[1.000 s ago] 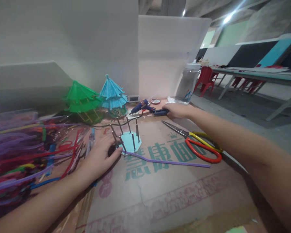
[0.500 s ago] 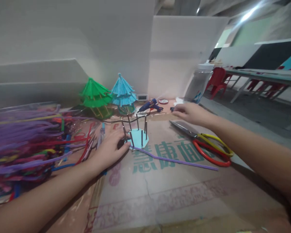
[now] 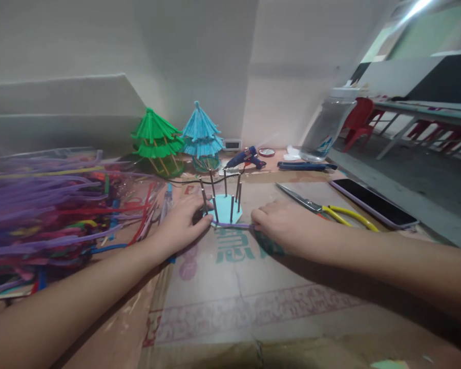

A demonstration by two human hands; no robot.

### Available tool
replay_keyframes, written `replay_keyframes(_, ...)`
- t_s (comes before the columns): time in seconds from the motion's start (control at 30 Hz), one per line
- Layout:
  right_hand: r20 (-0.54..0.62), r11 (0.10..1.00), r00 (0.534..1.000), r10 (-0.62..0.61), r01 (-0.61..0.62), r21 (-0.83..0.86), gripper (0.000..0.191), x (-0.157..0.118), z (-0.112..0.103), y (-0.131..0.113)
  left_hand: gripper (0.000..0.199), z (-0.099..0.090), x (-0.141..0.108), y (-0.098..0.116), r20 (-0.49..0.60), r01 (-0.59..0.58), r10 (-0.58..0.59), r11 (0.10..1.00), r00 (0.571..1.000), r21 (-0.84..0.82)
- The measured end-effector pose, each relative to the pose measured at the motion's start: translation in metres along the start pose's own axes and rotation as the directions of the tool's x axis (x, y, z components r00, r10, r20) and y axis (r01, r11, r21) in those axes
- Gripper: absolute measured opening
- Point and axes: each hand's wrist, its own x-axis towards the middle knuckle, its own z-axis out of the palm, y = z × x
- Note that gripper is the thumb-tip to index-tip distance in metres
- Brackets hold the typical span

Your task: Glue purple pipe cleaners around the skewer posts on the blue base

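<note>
A light-blue many-sided base (image 3: 223, 208) lies on the cardboard, with several dark upright sticks (image 3: 232, 209) standing around its edge. My left hand (image 3: 186, 218) grips the base from the left, thumb at the front corner and fingers curled behind the sticks. Along the front edge runs a purple pipe cleaner (image 3: 234, 225). My right hand (image 3: 278, 223) is closed in a pinch on this pipe cleaner, just right of the base; its far end is hidden under the hand. Scissors (image 3: 311, 205) with yellow and red handles lie beyond my right hand, partly covered by it.
A heap of pipe cleaners (image 3: 54, 220) spreads at the left. Green (image 3: 157, 138) and blue (image 3: 201, 136) small pavilions stand at the back, beside a glue gun (image 3: 246, 158). Farther right are a utility knife (image 3: 307, 166), a bottle (image 3: 328, 125) and a phone (image 3: 374, 203).
My right hand has come down and left from near the utility knife and taken hold of the purple pipe cleaner, which now lies closer along the base's edge. My left hand stays on the base.
</note>
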Motion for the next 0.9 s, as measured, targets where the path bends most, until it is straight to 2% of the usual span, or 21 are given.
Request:
replay_keyframes(0.1, -0.068, 0.993, 0.996, -0.049, 0.041, -0.108, 0.01, 0.004, 0.006, 0.01, 0.03, 0.0, 0.0, 0.001, -0.009, -0.002, 0.002, 1.0, 1.0, 0.011)
replay_keyframes(0.17, -0.162, 0.997, 0.984, -0.071, 0.065, -0.039, 0.014, 0.005, 0.016, 0.015, 0.029, -0.001, 0.0, 0.002, -0.004, 0.003, -0.003, 1.0, 1.0, 0.012)
replay_keyframes(0.27, -0.288, 0.984, 0.956, -0.05, 0.097, 0.152, 0.02, 0.005, 0.03, 0.018, 0.028, -0.002, -0.001, 0.003, 0.002, 0.013, -0.013, 1.0, 1.0, 0.007)
replay_keyframes(0.37, -0.348, 0.958, 0.937, -0.036, 0.131, 0.254, 0.021, 0.006, 0.033, 0.015, 0.028, -0.002, -0.001, 0.003, 0.007, 0.008, -0.008, 1.0, 1.0, 0.002)
replay_keyframes(0.5, -0.329, 0.947, 0.943, -0.041, 0.142, 0.289, 0.019, 0.007, 0.03, 0.011, 0.031, -0.002, -0.002, 0.002, 0.013, 0.008, -0.008, 1.0, 1.0, 0.006)
replay_keyframes(0.8, -0.265, 0.91, 0.962, 0.063, 0.053, 0.412, 0.011, 0.015, 0.034, 0.02, 0.029, -0.003, 0.0, 0.003, 0.043, -0.019, 0.02, 0.999, 0.999, -0.032)
replay_keyframes(0.9, -0.244, 0.904, 0.969, 0.049, 0.061, 0.424, 0.011, 0.016, 0.033, 0.02, 0.03, -0.003, 0.0, 0.003, 0.043, -0.028, 0.03, 0.999, 0.999, -0.046)
